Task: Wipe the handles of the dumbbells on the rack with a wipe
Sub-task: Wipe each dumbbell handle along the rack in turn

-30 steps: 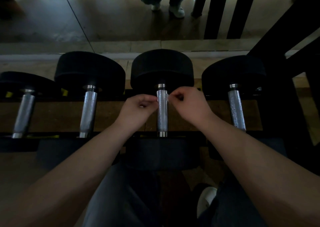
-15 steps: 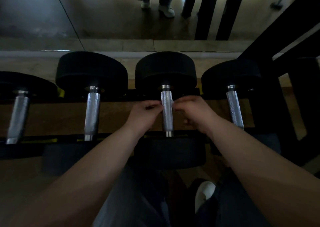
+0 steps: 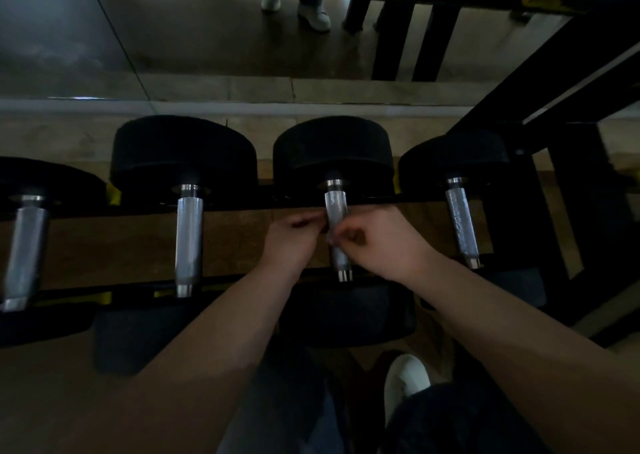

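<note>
Several black dumbbells with silver knurled handles lie side by side on the rack (image 3: 145,285). Both my hands are at the third handle (image 3: 335,208). My left hand (image 3: 292,242) and my right hand (image 3: 384,242) pinch a thin pale wipe (image 3: 333,235) wrapped round the middle of that handle, one hand on each side. The wipe is mostly hidden by my fingers. Handles stand free at the far left (image 3: 26,249), left of centre (image 3: 188,239) and right (image 3: 462,225).
A black rack upright (image 3: 585,208) rises at the right. Beyond the rack lies a shiny floor (image 3: 173,38) with another person's white shoes (image 3: 313,12) at the top. My white shoe (image 3: 405,381) shows below the rack.
Both hands have slid with the wipe down the third handle, from its far end near the weight head to about its middle.
</note>
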